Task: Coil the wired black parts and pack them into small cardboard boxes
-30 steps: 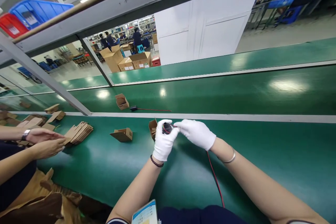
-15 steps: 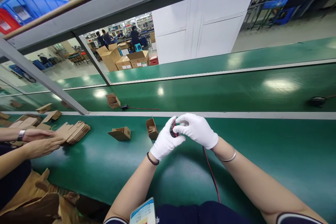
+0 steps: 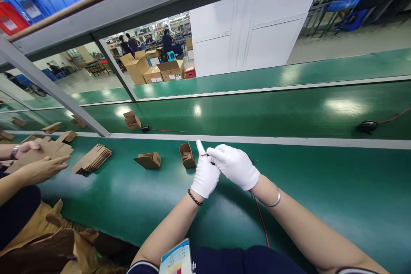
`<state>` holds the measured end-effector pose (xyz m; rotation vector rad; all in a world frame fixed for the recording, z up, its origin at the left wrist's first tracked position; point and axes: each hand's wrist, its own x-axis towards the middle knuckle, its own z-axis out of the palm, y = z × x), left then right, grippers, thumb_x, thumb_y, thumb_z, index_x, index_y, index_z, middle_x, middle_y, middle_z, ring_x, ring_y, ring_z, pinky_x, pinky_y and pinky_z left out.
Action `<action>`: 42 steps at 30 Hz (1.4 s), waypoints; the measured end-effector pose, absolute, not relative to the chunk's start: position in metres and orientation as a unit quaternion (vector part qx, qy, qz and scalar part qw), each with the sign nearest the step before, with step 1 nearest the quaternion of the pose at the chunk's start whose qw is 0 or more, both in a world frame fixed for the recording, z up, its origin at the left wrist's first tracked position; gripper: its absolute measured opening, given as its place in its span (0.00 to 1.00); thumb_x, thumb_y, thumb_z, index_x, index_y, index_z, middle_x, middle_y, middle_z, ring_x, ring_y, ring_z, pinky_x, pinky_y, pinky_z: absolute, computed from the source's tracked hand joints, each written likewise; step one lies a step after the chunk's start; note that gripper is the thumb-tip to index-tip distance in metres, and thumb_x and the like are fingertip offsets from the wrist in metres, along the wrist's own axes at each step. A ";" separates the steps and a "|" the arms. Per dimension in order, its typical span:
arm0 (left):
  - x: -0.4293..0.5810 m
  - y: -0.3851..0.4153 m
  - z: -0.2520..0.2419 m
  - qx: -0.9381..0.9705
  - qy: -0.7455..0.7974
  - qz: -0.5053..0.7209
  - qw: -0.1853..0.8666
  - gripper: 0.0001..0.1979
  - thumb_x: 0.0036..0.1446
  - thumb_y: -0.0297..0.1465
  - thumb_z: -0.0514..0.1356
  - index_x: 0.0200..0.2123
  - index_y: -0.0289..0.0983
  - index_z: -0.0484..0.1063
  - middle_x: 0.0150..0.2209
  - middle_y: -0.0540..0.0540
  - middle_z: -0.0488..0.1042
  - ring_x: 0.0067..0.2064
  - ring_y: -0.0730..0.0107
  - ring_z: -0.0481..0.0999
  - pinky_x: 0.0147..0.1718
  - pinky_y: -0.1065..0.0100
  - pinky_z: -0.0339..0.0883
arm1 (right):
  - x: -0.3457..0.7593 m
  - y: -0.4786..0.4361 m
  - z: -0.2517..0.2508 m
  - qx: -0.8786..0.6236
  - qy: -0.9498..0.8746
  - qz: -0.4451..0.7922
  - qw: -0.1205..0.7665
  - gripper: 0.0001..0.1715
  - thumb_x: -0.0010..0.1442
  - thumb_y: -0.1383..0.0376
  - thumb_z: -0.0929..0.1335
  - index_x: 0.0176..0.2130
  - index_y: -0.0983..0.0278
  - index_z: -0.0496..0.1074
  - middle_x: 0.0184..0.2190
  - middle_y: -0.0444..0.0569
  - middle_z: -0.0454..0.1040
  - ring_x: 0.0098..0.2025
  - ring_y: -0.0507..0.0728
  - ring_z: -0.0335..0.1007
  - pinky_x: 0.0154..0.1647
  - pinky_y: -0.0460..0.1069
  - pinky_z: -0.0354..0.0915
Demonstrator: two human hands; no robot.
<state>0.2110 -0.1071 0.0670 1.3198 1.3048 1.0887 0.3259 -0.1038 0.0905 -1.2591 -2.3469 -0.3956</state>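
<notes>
Both my hands wear white gloves and meet over the green bench. My left hand (image 3: 204, 174) is closed around a small black part that is almost hidden between the hands. My right hand (image 3: 235, 165) overlaps it and pinches the part's red and black wire (image 3: 260, 218), which trails down toward my lap. A small open cardboard box (image 3: 187, 155) stands just left of my hands. Another small box (image 3: 148, 160) lies on its side further left.
On the moving belt behind, a small box (image 3: 132, 120) and a black wired part (image 3: 146, 129) lie at left, another black part (image 3: 367, 126) at right. A co-worker's hands (image 3: 41, 167) handle flat cardboard at far left, beside a stack of flat boxes (image 3: 92, 158).
My hands closed tighter together over the part and shifted slightly. The box and wired part on the belt drifted left; another black part came in from the right. The co-worker picked up flat cardboard.
</notes>
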 end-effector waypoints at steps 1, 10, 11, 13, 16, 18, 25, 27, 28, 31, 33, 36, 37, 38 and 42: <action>0.210 -0.106 0.065 0.546 0.535 0.434 0.476 0.40 0.50 0.31 0.53 0.64 0.41 0.36 0.33 0.52 0.68 0.29 0.87 0.61 0.31 0.80 0.60 | 0.327 -0.103 0.090 -0.456 -0.851 -0.160 0.205 0.15 0.65 0.63 0.59 0.41 0.61 0.73 0.32 0.47 0.70 0.30 0.50 0.62 0.28 0.46 0.49; 0.199 -0.108 0.061 0.593 0.533 0.374 0.474 0.45 0.46 0.38 0.60 0.64 0.38 0.41 0.39 0.48 0.71 0.35 0.82 0.67 0.35 0.78 0.62 | 0.335 -0.092 0.089 -0.382 -0.899 -0.092 0.194 0.13 0.59 0.70 0.62 0.40 0.62 0.73 0.31 0.45 0.72 0.28 0.50 0.63 0.27 0.46 0.53; 0.197 -0.110 0.064 0.601 0.530 0.366 0.474 0.48 0.45 0.39 0.62 0.64 0.39 0.40 0.41 0.47 0.72 0.38 0.79 0.68 0.37 0.77 0.63 | 0.337 -0.090 0.090 -0.365 -0.901 -0.070 0.224 0.12 0.59 0.70 0.62 0.39 0.63 0.73 0.31 0.46 0.72 0.29 0.49 0.64 0.29 0.45 0.55; 0.189 -0.114 0.073 0.623 0.518 0.344 0.475 0.52 0.42 0.40 0.64 0.65 0.42 0.37 0.46 0.46 0.71 0.43 0.75 0.69 0.42 0.75 0.64 | 0.340 -0.087 0.094 -0.333 -0.898 -0.026 0.286 0.11 0.61 0.68 0.61 0.39 0.64 0.73 0.31 0.46 0.72 0.30 0.49 0.65 0.32 0.45 0.60; 0.158 -0.107 0.087 0.669 0.465 0.306 0.493 0.52 0.42 0.43 0.64 0.64 0.46 0.37 0.54 0.45 0.66 0.42 0.76 0.70 0.43 0.73 0.66 | 0.346 -0.086 0.104 -0.302 -0.879 0.025 0.368 0.10 0.62 0.65 0.62 0.38 0.65 0.72 0.32 0.47 0.73 0.33 0.49 0.68 0.36 0.45 0.63; 0.127 -0.087 0.091 0.677 0.438 0.349 0.477 0.44 0.46 0.44 0.61 0.63 0.47 0.43 0.60 0.45 0.59 0.46 0.76 0.70 0.45 0.72 0.68 | 0.349 -0.085 0.110 -0.295 -0.860 0.043 0.414 0.08 0.61 0.66 0.64 0.38 0.65 0.72 0.33 0.47 0.74 0.34 0.50 0.70 0.38 0.45 0.65; 0.098 -0.004 0.050 0.725 0.511 0.308 0.344 0.31 0.44 0.27 0.59 0.55 0.42 0.63 0.60 0.51 0.60 0.63 0.71 0.58 0.70 0.63 0.48 | 0.348 -0.076 0.118 -0.230 -0.849 0.042 0.474 0.06 0.58 0.72 0.66 0.38 0.65 0.70 0.33 0.47 0.73 0.34 0.48 0.70 0.37 0.44 0.66; 0.121 -0.003 0.035 0.716 0.521 0.301 0.354 0.23 0.47 0.28 0.55 0.49 0.41 0.69 0.53 0.49 0.69 0.56 0.71 0.67 0.65 0.63 0.58 | 0.347 -0.070 0.117 -0.202 -0.872 0.029 0.445 0.09 0.59 0.73 0.64 0.39 0.65 0.69 0.32 0.47 0.73 0.33 0.47 0.69 0.36 0.43 0.66; 0.132 -0.006 0.029 0.704 0.535 0.309 0.352 0.21 0.49 0.29 0.52 0.48 0.41 0.70 0.51 0.48 0.70 0.53 0.70 0.68 0.63 0.61 0.60 | 0.347 -0.067 0.116 -0.190 -0.885 0.017 0.426 0.10 0.59 0.74 0.62 0.40 0.65 0.69 0.31 0.47 0.73 0.32 0.47 0.69 0.36 0.43 0.65; 0.155 -0.027 0.014 0.662 0.574 0.347 0.334 0.24 0.52 0.31 0.49 0.54 0.40 0.65 0.54 0.45 0.67 0.56 0.66 0.66 0.63 0.57 0.58 | 0.349 -0.057 0.114 -0.168 -0.921 -0.040 0.350 0.13 0.61 0.73 0.59 0.40 0.65 0.70 0.30 0.47 0.74 0.30 0.47 0.68 0.34 0.43 0.63; 0.154 -0.040 0.007 0.645 0.555 0.383 0.359 0.33 0.51 0.36 0.55 0.61 0.41 0.53 0.60 0.44 0.60 0.61 0.64 0.60 0.66 0.55 0.53 | 0.351 -0.049 0.112 -0.153 -0.937 -0.093 0.299 0.15 0.62 0.72 0.58 0.40 0.65 0.71 0.29 0.46 0.73 0.29 0.47 0.66 0.32 0.44 0.61; 0.142 -0.048 0.001 0.661 0.442 0.398 0.457 0.56 0.40 0.40 0.66 0.65 0.42 0.32 0.65 0.42 0.46 0.66 0.62 0.51 0.69 0.54 0.48 | 0.347 -0.037 0.108 -0.116 -0.954 -0.164 0.223 0.17 0.63 0.70 0.56 0.40 0.64 0.72 0.28 0.45 0.72 0.27 0.48 0.62 0.28 0.45 0.54; 0.138 -0.047 0.000 0.671 0.408 0.386 0.485 0.61 0.37 0.38 0.68 0.64 0.43 0.26 0.66 0.42 0.43 0.67 0.63 0.49 0.69 0.55 0.47 | 0.344 -0.034 0.107 -0.107 -0.958 -0.184 0.194 0.18 0.64 0.70 0.55 0.39 0.63 0.72 0.27 0.45 0.71 0.26 0.49 0.60 0.26 0.46 0.51; 0.135 -0.045 -0.001 0.677 0.387 0.371 0.504 0.64 0.36 0.36 0.69 0.63 0.43 0.22 0.66 0.42 0.43 0.67 0.65 0.50 0.69 0.56 0.49 | 0.341 -0.031 0.106 -0.099 -0.961 -0.203 0.159 0.19 0.65 0.69 0.55 0.39 0.63 0.73 0.27 0.45 0.70 0.25 0.49 0.58 0.25 0.46 0.48; 0.139 -0.030 0.001 0.704 0.384 0.309 0.512 0.51 0.36 0.31 0.68 0.62 0.41 0.45 0.58 0.44 0.62 0.58 0.68 0.65 0.62 0.62 0.61 | 0.325 -0.026 0.108 -0.077 -0.966 -0.245 -0.011 0.18 0.65 0.67 0.56 0.34 0.64 0.71 0.25 0.46 0.68 0.23 0.52 0.54 0.25 0.48 0.43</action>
